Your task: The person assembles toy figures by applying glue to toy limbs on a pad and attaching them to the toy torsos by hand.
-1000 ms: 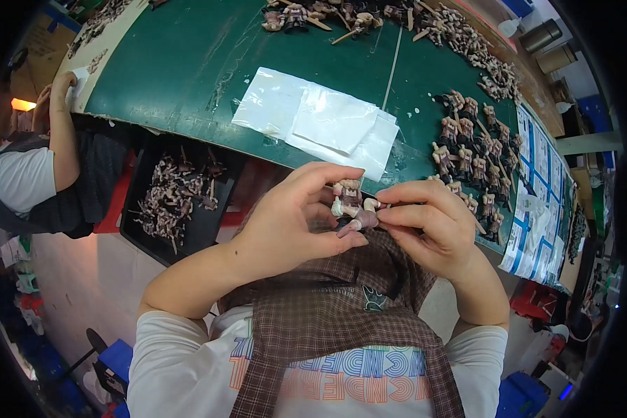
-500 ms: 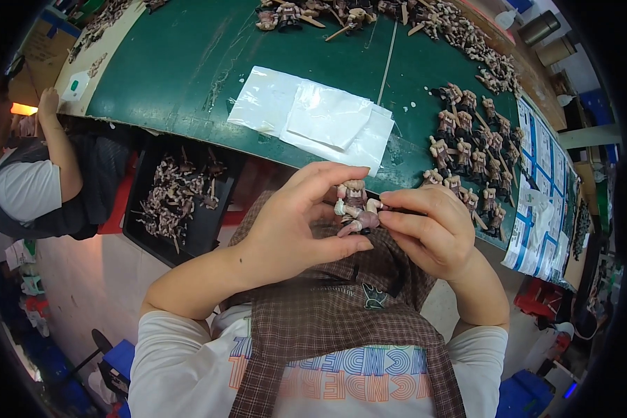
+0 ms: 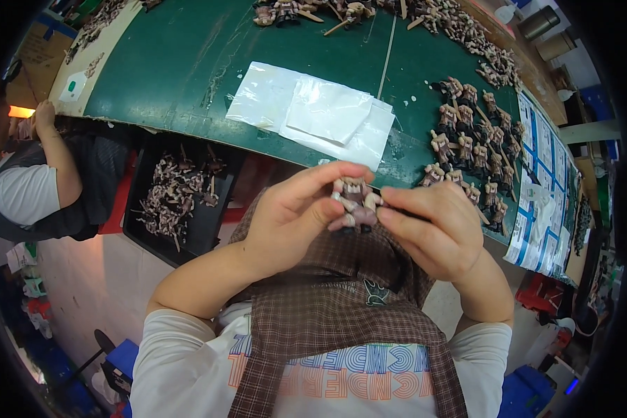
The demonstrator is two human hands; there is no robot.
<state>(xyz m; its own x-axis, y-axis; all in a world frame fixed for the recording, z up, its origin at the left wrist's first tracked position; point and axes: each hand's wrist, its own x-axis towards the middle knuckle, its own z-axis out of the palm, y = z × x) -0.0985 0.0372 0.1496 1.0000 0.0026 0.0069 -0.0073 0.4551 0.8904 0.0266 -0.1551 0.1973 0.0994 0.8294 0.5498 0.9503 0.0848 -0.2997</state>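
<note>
Between my two hands, just off the table's near edge, is a small brown and tan toy figure [image 3: 356,209] with dark feet. My left hand [image 3: 289,216] grips it from the left, with the index finger over its top and the thumb against its front. My right hand [image 3: 435,223] pinches the figure's arm on the right side between thumb and fingertips. The fingers partly cover the figure's sides. Several similar figures [image 3: 467,139] stand in rows on the green table to the right of my hands.
White sheets [image 3: 327,111] lie on the green table [image 3: 181,76] ahead of me. A black bin [image 3: 202,244] of loose figure parts sits below the table's edge at left. More parts [image 3: 460,35] are heaped at the far right. Another person [image 3: 42,174] works at far left.
My left thumb has moved up from below the figure onto its front. The figure now faces up more squarely, with its dark feet showing. My right hand still pinches its arm.
</note>
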